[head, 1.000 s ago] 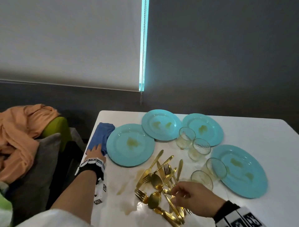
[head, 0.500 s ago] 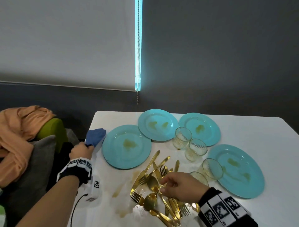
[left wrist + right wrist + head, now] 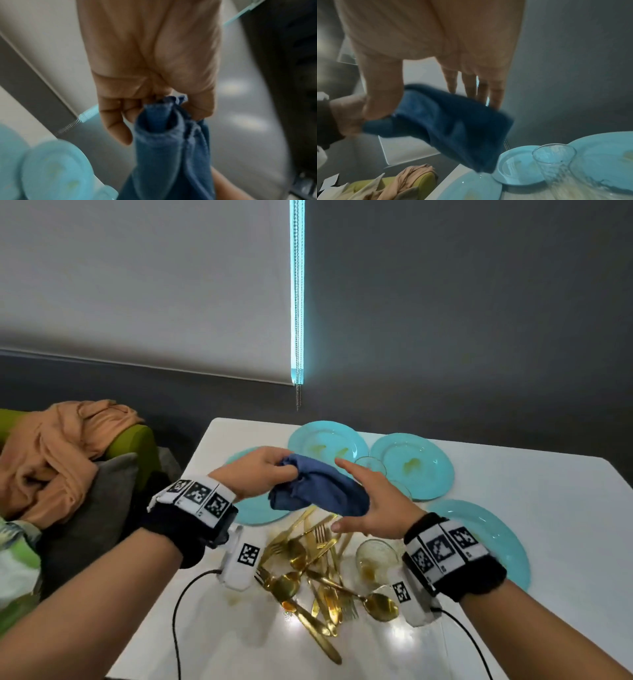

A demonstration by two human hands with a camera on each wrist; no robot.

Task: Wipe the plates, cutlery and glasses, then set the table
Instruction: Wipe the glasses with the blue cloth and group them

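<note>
My left hand [image 3: 270,469] holds a bunched blue cloth [image 3: 318,489] in the air above the plates; its fingers pinch one end [image 3: 171,108]. My right hand [image 3: 376,508] is raised beside it, fingers straight, with the cloth's other end [image 3: 447,121] lying against its palm. Several turquoise plates with yellowish smears sit on the white table [image 3: 531,498]: one at the back [image 3: 329,445], one to its right [image 3: 414,467], one at the right [image 3: 486,542]. A heap of gold cutlery [image 3: 308,573] lies below my hands. A stained glass [image 3: 375,563] stands by the cutlery.
Brownish spills [image 3: 236,599] mark the table near the cutlery. A green sofa with an orange garment [image 3: 58,450] and a grey cushion [image 3: 92,508] stands left of the table. A bead cord [image 3: 297,337] hangs from the blind behind. Wrist cables trail over the front edge.
My left hand picked the blue cloth up from the table's left edge and carried it to the middle. My right hand left the cutlery and rose to meet the cloth.
</note>
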